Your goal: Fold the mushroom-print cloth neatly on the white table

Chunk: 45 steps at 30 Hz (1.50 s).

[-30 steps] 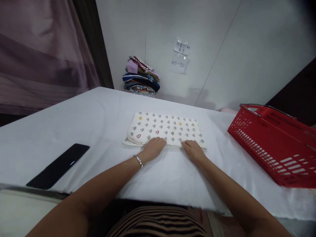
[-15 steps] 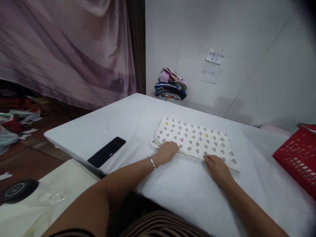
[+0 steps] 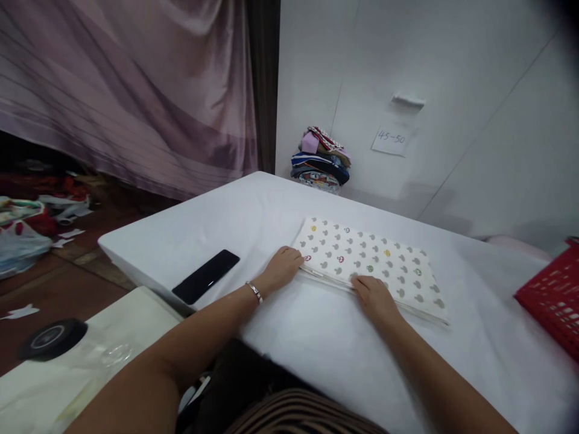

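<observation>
A folded white cloth [image 3: 362, 256] printed with small grey, red, yellow and green mushrooms lies flat on the white-covered table [image 3: 217, 217]. Its layers show along the near edge. My left hand [image 3: 284, 265], with a silver bracelet at the wrist, is closed at the cloth's near left corner. Along the near edge, around its middle, my right hand [image 3: 374, 296] has its fingers together on the cloth; the thumbs are mostly hidden.
A black phone [image 3: 205, 276] lies near the table's left front edge. Stacked folded fabrics [image 3: 320, 160] stand beyond the far edge, by the wall. A red basket [image 3: 552, 295] is at the right. A black round object [image 3: 53, 339] rests on a pale surface at lower left.
The view has turned left, shifting the table and cloth rightward in the picture. My left hand has slid out to the cloth's left corner; my right hand stays on the near edge.
</observation>
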Available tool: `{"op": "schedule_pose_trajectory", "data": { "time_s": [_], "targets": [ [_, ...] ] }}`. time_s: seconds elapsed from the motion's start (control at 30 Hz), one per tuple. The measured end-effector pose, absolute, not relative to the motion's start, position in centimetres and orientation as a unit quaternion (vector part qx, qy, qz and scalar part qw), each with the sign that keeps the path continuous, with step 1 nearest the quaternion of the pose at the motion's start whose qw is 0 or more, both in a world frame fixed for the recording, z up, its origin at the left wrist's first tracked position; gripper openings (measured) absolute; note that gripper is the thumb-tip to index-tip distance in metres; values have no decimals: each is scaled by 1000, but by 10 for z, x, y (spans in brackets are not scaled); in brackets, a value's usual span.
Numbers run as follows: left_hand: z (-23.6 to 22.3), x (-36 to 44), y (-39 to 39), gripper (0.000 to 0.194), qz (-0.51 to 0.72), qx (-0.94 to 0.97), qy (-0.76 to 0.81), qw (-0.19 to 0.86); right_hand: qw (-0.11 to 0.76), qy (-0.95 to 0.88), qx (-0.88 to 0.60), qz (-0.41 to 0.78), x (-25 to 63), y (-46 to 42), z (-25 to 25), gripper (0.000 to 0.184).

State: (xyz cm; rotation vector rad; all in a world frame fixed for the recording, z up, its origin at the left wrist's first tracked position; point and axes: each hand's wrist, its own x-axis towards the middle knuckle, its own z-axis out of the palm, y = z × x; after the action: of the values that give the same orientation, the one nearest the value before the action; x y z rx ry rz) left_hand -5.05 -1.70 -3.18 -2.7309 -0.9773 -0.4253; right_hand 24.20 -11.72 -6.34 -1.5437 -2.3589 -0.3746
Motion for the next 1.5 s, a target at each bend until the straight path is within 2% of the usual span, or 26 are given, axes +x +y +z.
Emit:
{"op": "schedule_pose_trajectory", "data": {
  "time_s": [0.3, 0.43, 0.57, 1.0, 1.17, 1.3, 1.5],
  "targets": [
    [-41, -62, -20, 20, -151, -935, -315, 65, 162, -825, -531, -107, 242, -116, -67, 34],
    [-34, -60, -23, 24, -160, -933, -321, 30, 170, -820, -535, -111, 239, -116, -66, 34],
    [-26, -53, -27, 20, -144, -938, -315, 17, 169, -815, -543, -106, 236, -115, -64, 33],
    [-38, -45, -8, 27, -175, -942, -287, 12, 175, -791, -586, -6, 244, -135, -37, 33],
    [-42, -43, -5, 33, -189, -942, -279, 8, 225, -705, -673, -6, 293, -164, -31, 29],
    [-50, -44, 0, 35, -209, -940, -270, 1, 260, -570, -779, -13, 356, -188, -25, 30],
    [-53, -43, 0, 41, -204, -942, -266, 4, 275, -399, -867, 122, 396, -193, -28, 29]
  ]
}}
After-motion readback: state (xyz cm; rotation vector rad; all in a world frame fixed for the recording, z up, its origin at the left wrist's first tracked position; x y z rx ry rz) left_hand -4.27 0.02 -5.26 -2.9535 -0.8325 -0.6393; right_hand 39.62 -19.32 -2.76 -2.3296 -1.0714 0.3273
